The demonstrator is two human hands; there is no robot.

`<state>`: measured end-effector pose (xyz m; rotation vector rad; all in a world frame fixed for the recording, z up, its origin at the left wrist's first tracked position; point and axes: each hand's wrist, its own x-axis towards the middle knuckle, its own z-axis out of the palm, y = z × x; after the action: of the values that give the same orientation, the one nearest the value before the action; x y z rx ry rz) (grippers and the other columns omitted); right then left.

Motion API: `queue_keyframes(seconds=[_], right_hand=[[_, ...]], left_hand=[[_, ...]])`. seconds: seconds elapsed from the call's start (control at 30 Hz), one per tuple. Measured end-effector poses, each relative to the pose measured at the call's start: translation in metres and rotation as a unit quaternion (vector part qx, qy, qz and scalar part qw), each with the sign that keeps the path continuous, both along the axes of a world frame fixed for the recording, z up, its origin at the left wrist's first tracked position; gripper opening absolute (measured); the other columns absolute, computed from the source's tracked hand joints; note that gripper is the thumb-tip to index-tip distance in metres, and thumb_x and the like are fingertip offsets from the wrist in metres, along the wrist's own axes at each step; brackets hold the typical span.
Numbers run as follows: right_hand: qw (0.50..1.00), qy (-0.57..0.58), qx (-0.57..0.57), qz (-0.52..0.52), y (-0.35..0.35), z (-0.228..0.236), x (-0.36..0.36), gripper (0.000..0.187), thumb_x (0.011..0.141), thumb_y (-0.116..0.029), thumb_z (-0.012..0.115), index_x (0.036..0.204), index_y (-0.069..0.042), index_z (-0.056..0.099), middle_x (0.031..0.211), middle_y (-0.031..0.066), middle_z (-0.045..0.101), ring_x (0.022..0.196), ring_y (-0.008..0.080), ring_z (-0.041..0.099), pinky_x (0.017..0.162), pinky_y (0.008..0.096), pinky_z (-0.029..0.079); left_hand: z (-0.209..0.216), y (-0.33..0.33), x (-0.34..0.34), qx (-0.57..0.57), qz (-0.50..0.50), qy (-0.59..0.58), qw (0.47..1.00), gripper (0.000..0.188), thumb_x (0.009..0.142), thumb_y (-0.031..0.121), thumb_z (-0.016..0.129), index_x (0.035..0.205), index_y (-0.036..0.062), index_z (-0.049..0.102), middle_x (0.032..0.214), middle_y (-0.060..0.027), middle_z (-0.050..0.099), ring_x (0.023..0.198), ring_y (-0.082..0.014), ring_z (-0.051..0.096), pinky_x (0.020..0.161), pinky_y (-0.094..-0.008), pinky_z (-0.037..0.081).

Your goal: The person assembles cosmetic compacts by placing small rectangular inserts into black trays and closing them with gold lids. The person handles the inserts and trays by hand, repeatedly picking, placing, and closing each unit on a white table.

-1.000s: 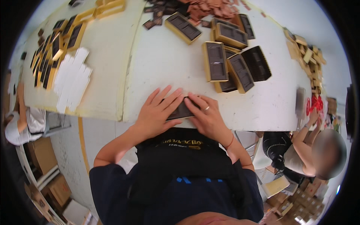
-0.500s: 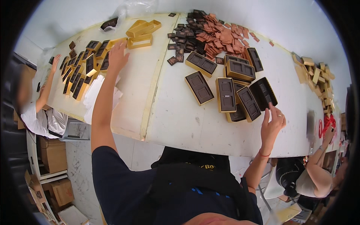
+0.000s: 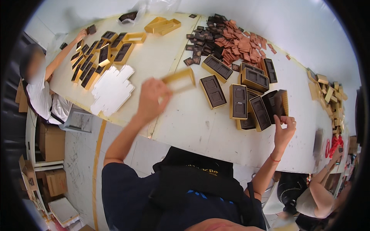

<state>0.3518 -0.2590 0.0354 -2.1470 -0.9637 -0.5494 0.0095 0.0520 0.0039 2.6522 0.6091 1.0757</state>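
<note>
Gold frame [image 3: 178, 81], an empty rectangular box sleeve, hangs in the air above the tabletop [image 3: 185, 123], blurred. The left hand [image 3: 151, 101] has its fingers closed around the frame's near end, so the frame juts away from the hand toward the cluster of trays [image 3: 246, 101]. Its long axis runs roughly from that hand toward the cluster, tilted slightly upward at the far end.

Past the cluster from the frame, the right hand [image 3: 284, 129] pinches the edge of a dark insert tray [image 3: 278, 104] standing on its side at the cluster's outer end. Thumb and fingertips are pressed onto that tray; the rest of the hand is curled below it.

So the two held pieces are well apart, with the cluster between them. The frame lies to the left of the cluster, the pinched tray at its right end. The left hand is plainly the nearer one to the frame, and the right hand to the tray.

Beyond the cluster, a heap of copper and dark cards [image 3: 231, 36] lies spread out. Left of the frame sit a white die-cut sheet [image 3: 112, 89] and rows of more trays, where another person's arm [image 3: 63, 54] reaches. A second person's hand [image 3: 334, 154] shows at the tabletop's right end.
</note>
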Motion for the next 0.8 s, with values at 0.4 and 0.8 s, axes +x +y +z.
queue_keyframes(seconds=[0.4,0.8], right_hand=[[0.859,0.408,0.000,0.309,0.010,0.019,-0.140,0.007,0.101,-0.008,0.051,0.102,-0.001,0.055,0.086,0.0016,0.051,0.079,0.0094,0.045,0.072,0.0237,0.039],[0.879,0.355,-0.095,0.304,0.069,-0.020,-0.152,0.013,0.100,-0.011,0.054,0.099,0.000,0.061,0.077,0.0112,0.062,0.072,0.0214,0.062,0.067,0.0335,0.049]], left_hand=[[-0.034,-0.129,-0.013,-0.164,-0.060,0.004,0.985,0.098,0.067,0.023,0.090,0.149,0.0094,0.039,0.136,-0.0151,0.055,0.126,-0.0411,0.049,0.113,-0.0540,0.035],[-0.048,-0.130,-0.006,-0.249,-0.129,0.017,0.960,0.087,0.068,0.018,0.089,0.145,0.0107,0.047,0.132,-0.0112,0.061,0.122,-0.0342,0.055,0.112,-0.0464,0.042]])
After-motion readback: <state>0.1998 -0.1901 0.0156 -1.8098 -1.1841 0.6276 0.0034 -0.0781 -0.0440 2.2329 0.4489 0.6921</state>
